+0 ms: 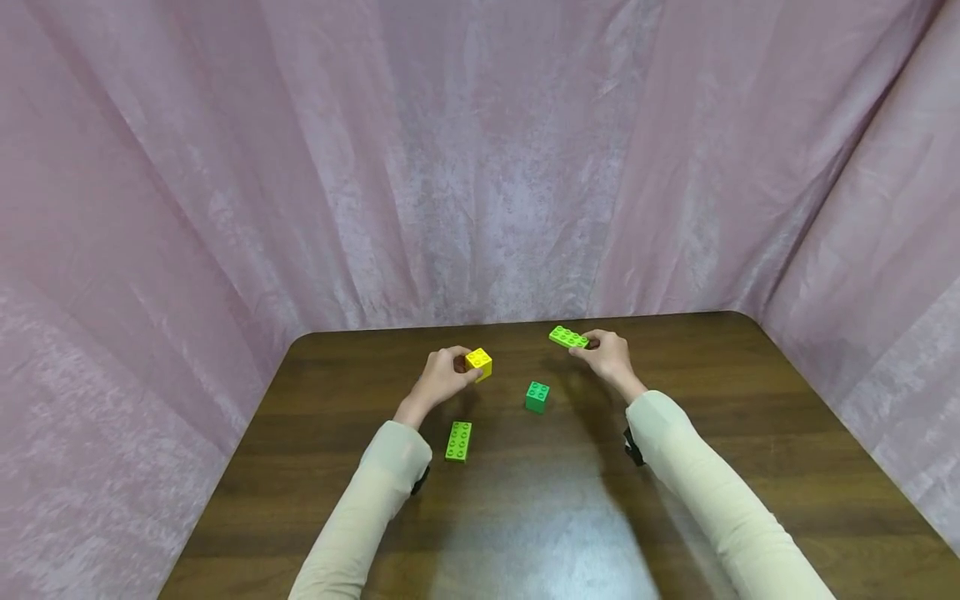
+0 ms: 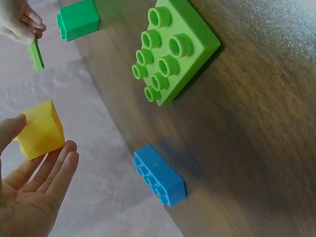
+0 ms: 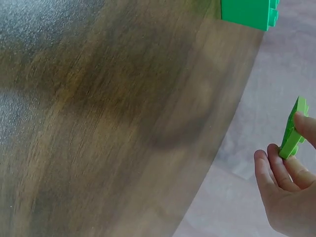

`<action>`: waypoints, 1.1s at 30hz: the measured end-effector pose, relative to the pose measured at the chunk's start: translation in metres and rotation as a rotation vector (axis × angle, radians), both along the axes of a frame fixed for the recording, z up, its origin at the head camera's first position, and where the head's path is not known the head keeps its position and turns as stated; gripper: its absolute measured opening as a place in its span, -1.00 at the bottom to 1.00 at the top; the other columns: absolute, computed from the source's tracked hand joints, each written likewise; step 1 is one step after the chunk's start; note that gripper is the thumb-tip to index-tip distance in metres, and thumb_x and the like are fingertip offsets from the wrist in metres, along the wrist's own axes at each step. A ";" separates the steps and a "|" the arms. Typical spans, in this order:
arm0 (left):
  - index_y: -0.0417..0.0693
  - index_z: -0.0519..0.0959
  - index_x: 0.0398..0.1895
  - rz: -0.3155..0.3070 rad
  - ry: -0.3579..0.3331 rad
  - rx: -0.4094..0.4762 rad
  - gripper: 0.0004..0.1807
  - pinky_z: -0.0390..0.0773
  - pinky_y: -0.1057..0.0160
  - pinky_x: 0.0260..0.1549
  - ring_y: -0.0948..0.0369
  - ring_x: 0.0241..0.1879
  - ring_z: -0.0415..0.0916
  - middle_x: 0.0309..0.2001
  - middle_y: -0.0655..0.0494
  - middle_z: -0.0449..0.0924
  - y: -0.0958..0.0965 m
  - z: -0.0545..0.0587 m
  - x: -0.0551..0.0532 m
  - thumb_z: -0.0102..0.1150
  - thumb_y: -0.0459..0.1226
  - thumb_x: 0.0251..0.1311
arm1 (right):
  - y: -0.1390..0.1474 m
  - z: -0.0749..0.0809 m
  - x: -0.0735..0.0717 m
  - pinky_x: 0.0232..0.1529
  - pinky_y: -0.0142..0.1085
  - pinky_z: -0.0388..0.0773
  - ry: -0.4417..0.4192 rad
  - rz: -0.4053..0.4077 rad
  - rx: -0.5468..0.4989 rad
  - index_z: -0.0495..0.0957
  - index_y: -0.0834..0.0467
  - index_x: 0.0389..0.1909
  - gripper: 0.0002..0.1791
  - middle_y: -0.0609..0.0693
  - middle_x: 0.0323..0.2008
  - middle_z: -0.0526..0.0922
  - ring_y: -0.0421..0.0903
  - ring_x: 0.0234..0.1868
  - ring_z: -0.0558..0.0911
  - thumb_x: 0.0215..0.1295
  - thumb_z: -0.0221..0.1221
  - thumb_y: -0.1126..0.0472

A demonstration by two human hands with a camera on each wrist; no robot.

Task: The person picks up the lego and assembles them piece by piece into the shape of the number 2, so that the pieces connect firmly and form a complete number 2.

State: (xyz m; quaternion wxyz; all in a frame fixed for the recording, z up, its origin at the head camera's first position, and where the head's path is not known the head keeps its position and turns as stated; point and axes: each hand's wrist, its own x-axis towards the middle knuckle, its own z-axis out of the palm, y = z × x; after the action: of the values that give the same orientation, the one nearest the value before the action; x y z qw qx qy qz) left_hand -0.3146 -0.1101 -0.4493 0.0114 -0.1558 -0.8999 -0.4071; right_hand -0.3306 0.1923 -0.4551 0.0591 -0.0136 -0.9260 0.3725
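My left hand (image 1: 441, 377) pinches a yellow toy brick (image 1: 478, 363) with studs on top, thumb on one side and fingers on the other. In the left wrist view the yellow brick (image 2: 43, 129) is raised above the table. On the right, my right hand (image 1: 609, 358) holds a flat lime-green brick (image 1: 568, 337) by its near end, tilted and lifted. Its thin edge shows in the right wrist view, where the lime brick (image 3: 295, 129) sits between thumb and fingertips. A dark green brick (image 1: 537, 397) stands on the table between the hands.
A second flat lime brick (image 1: 458, 442) lies studs-up on the table near the left forearm. The left wrist view also shows a blue brick (image 2: 160, 175) near the table's far edge. Pink curtains (image 1: 480, 167) hang behind the brown wooden table (image 1: 525, 508).
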 end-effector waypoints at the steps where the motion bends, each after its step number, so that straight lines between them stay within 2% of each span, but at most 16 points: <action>1: -0.33 0.57 0.04 0.000 0.007 -0.002 -0.58 0.61 0.26 -0.27 0.14 -0.30 0.59 -0.21 -0.16 0.69 0.001 0.000 0.000 0.33 -0.28 0.15 | 0.001 0.001 0.000 -0.02 -0.02 0.56 -0.004 -0.001 0.001 0.53 0.38 0.10 -0.50 0.35 -0.05 0.66 0.21 -0.03 0.63 0.26 0.27 0.12; 9: -0.36 0.57 0.01 -0.011 0.012 0.007 -0.59 0.60 0.26 -0.30 0.15 -0.33 0.56 -0.25 -0.16 0.68 0.009 0.003 0.001 0.33 -0.29 0.14 | 0.004 0.008 0.003 0.00 -0.02 0.55 -0.018 0.015 0.013 0.52 0.35 0.13 -0.49 0.35 0.01 0.64 0.19 -0.01 0.62 0.27 0.26 0.09; 20: -0.37 0.57 -0.04 -0.028 0.019 0.013 -0.63 0.54 0.29 -0.36 0.17 -0.39 0.51 -0.32 -0.15 0.65 0.015 -0.001 0.003 0.30 -0.32 0.11 | 0.009 0.010 0.010 -0.03 -0.04 0.58 0.038 0.025 0.015 0.55 0.37 0.05 -0.53 0.33 -0.09 0.69 0.17 -0.07 0.67 0.23 0.30 0.13; 23: -0.37 0.57 -0.03 -0.032 0.016 0.013 -0.62 0.57 0.28 -0.34 0.17 -0.36 0.53 -0.29 -0.16 0.66 0.011 -0.004 0.006 0.30 -0.32 0.12 | 0.007 0.008 0.012 -0.04 -0.05 0.58 0.036 0.028 0.008 0.55 0.36 0.05 -0.53 0.32 -0.09 0.69 0.16 -0.07 0.67 0.23 0.29 0.13; 27: -0.36 0.57 -0.01 -0.005 -0.007 0.012 -0.62 0.60 0.25 -0.32 0.16 -0.35 0.56 -0.25 -0.17 0.67 0.001 -0.005 0.014 0.31 -0.33 0.11 | -0.001 0.003 0.015 -0.06 -0.07 0.59 0.018 0.068 -0.013 0.55 0.35 0.07 -0.51 0.30 -0.09 0.69 0.15 -0.07 0.66 0.25 0.28 0.10; 33: -0.40 0.56 0.00 -0.003 0.016 0.013 -0.59 0.62 0.24 -0.33 0.13 -0.35 0.59 -0.25 -0.21 0.68 -0.009 -0.004 0.021 0.29 -0.32 0.12 | -0.007 0.000 0.015 -0.07 -0.10 0.61 0.032 0.098 -0.048 0.57 0.33 0.04 -0.53 0.26 -0.12 0.71 0.11 -0.10 0.68 0.21 0.31 0.10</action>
State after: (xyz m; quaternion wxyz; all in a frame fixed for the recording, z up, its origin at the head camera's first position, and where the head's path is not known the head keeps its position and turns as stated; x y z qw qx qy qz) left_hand -0.2939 -0.1192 -0.4529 0.0191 -0.1605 -0.8968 -0.4118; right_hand -0.3152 0.1857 -0.4555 0.0551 0.0362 -0.9153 0.3974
